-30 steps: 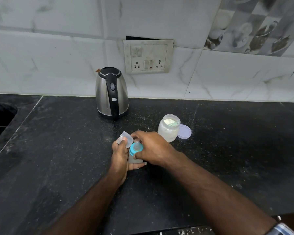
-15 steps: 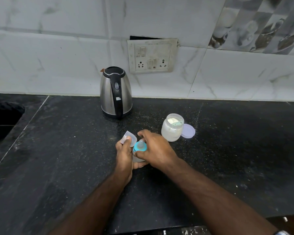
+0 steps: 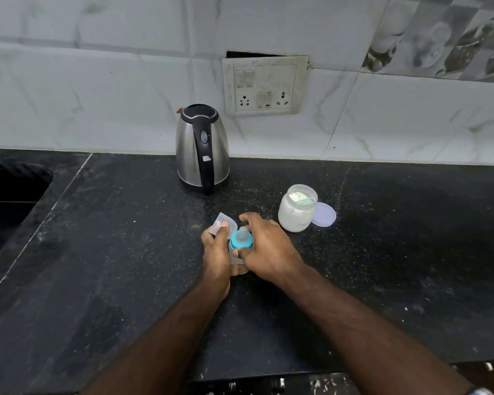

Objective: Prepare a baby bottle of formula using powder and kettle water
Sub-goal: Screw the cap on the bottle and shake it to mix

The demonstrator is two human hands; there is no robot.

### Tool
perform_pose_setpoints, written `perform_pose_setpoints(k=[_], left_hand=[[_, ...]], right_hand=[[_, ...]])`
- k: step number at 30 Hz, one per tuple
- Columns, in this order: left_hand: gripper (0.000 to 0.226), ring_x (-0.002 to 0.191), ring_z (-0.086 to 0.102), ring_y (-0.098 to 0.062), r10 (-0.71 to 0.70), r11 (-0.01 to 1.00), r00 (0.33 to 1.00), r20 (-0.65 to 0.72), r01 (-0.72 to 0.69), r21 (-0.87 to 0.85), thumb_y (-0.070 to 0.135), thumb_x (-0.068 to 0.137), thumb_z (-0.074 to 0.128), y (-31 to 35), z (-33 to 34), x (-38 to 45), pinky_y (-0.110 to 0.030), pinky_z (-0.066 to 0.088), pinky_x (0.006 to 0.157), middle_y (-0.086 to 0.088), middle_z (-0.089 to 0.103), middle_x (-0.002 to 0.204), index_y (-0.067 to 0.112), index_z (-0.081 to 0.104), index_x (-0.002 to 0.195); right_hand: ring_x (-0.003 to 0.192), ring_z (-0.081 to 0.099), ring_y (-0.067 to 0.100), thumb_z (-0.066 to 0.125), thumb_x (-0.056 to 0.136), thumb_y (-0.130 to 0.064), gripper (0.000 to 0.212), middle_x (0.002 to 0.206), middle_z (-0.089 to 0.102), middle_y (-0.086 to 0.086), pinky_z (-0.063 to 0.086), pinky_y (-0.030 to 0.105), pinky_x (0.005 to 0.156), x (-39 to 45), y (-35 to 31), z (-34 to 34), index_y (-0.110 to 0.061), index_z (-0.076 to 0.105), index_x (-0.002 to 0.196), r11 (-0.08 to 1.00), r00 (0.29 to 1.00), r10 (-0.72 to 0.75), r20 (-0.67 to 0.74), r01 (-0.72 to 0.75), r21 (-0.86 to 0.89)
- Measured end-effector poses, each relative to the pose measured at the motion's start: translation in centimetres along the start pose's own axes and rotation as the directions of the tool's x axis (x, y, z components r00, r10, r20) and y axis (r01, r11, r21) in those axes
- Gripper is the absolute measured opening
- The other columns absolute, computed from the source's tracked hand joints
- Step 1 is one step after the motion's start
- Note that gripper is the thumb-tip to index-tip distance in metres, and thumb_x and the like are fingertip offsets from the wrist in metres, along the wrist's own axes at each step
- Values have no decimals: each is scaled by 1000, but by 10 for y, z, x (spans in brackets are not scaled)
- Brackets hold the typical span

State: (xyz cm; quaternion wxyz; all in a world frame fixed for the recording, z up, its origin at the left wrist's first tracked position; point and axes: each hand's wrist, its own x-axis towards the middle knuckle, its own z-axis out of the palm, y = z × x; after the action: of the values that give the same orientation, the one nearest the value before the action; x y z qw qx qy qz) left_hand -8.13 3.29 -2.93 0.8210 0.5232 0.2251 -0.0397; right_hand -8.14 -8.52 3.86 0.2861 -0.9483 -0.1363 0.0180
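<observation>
Gripping the baby bottle from both sides, you hold it upright on the black counter in front of the kettle. Your left hand wraps round the bottle's body and also pinches a clear cap between thumb and forefinger. Your right hand curls its fingers and thumb round the blue collar under the teat. Just right of your hands stands the open powder jar, a green scoop lying in the powder, with its lid flat on the counter touching the jar's far side.
</observation>
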Motion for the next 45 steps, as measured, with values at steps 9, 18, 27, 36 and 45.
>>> perform_pose_setpoints(k=[9, 18, 27, 36, 45], left_hand=[[35, 94, 78, -34, 12, 1000, 1000, -4, -12, -22, 49, 100, 51, 0, 2, -2, -50, 62, 63, -12, 72, 120, 33, 42, 129], [34, 94, 78, -34, 40, 999, 998, 52, -42, 31, 46, 104, 52, 10, 1, -10, -49, 63, 63, -13, 65, 127, 38, 38, 135], [27, 107, 69, -15, 75, 958, 991, 114, -103, 266, 47, 97, 66, 54, -27, -12, -47, 64, 63, 9, 68, 115, 51, 58, 123], [39, 83, 66, 9, 288, 872, 899, 331, -389, 297, 44, 91, 70, 91, -7, -23, -13, 50, 64, 20, 72, 103, 50, 60, 128], [111, 129, 52, -17, -18, 803, 893, 449, -255, 539, 47, 57, 87, 75, -49, -12, -36, 45, 110, 2, 52, 141, 38, 33, 153]], right_hand=[[128, 52, 13, 80, 85, -22, 75, 134, 63, -8, 46, 30, 100, 1, 6, -3, -28, 42, 150, 997, 998, 29, 59, -33, 74], [116, 57, 5, 89, 77, -35, 84, 130, 62, -17, 51, 30, 98, -7, 23, -3, -30, 46, 148, 908, 986, 124, 111, -158, 388], [86, 72, 8, 78, 93, -23, 31, 99, 78, -4, 55, 24, 72, 11, 27, -39, -21, 67, 122, 592, 954, 287, 87, -248, 767], [97, 76, 21, 64, 102, -22, 26, 116, 77, 8, 60, 30, 78, 25, -9, -48, -17, 65, 127, 194, 957, 143, 251, -275, 942], [91, 71, 15, 83, 84, -22, 27, 109, 72, 0, 62, 37, 80, 25, -4, -60, -30, 73, 107, 637, 990, 103, 94, -138, 759]])
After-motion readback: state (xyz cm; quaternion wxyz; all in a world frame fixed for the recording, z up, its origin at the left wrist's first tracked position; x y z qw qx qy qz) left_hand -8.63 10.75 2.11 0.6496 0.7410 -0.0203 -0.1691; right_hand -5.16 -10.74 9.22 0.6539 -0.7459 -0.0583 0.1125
